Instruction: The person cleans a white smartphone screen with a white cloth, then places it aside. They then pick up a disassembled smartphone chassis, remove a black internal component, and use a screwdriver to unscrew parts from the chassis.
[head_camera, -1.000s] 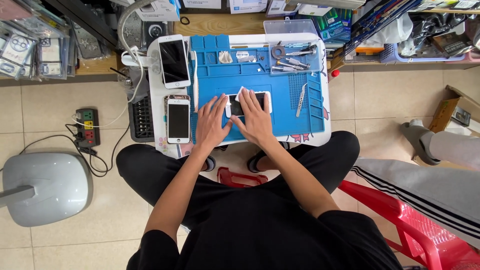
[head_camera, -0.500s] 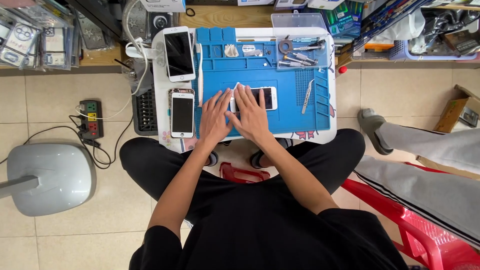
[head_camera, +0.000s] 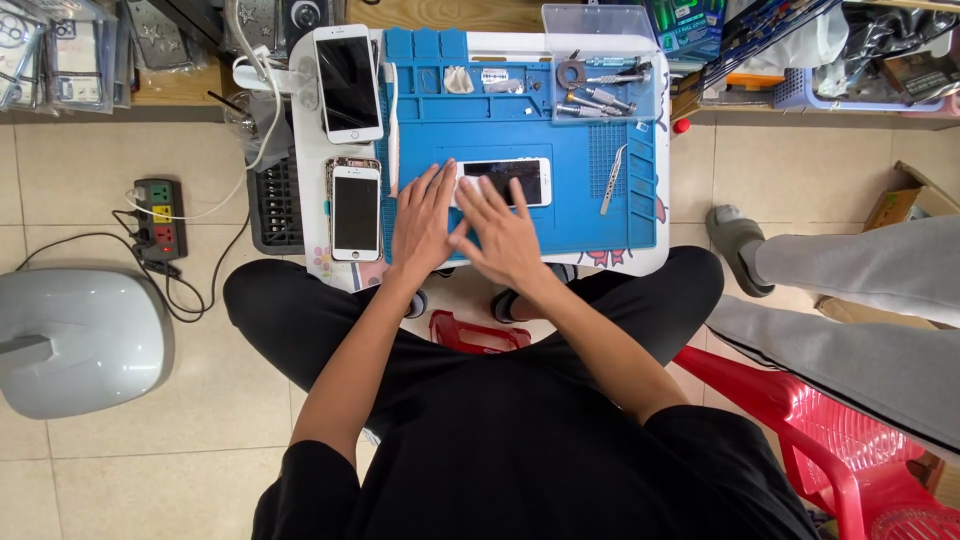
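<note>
Smartphone (head_camera: 515, 181) with a white frame lies sideways, dark screen up, on the blue work mat (head_camera: 560, 215) of a small white tabletop (head_camera: 305, 170), two more white phones (head_camera: 355, 212) resting just left of the mat. From left to right, the left hand (head_camera: 424, 222) lies flat at the phone's near end, fingers (head_camera: 432, 185) spread and gripping nothing, while the right hand (head_camera: 507, 238) presses open fingers onto the glass. Judging by the pose, the screen is being smoothed or seated; the next move would call for even pressure along the edges.
</note>
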